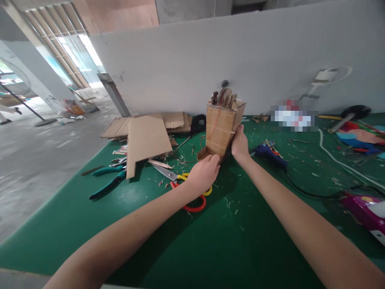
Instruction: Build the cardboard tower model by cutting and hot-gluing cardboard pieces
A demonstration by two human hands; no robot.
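Observation:
A tall handmade cardboard box (218, 124) stands on the green tabletop, with round cardboard discs (224, 96) at its open top and a thin red wire down its front. A shallow cardboard tray (204, 152) juts from its foot. My left hand (205, 173) is closed on the near edge of this tray, fingertips partly hidden. My right hand (240, 144) presses along the box's right side, its fingers partly out of sight behind it. Scissors (168, 173) with red and yellow handles lie partly under my left hand and forearm.
Pliers with teal handles (110, 182) and cardboard sheets (148, 138) lie to the left. On the right are a blue glue gun (270, 155) with its cord, a magenta device (365, 214) and a white cable (339, 158). Scraps litter the green table (240, 241); a white wall (180, 68) rises behind.

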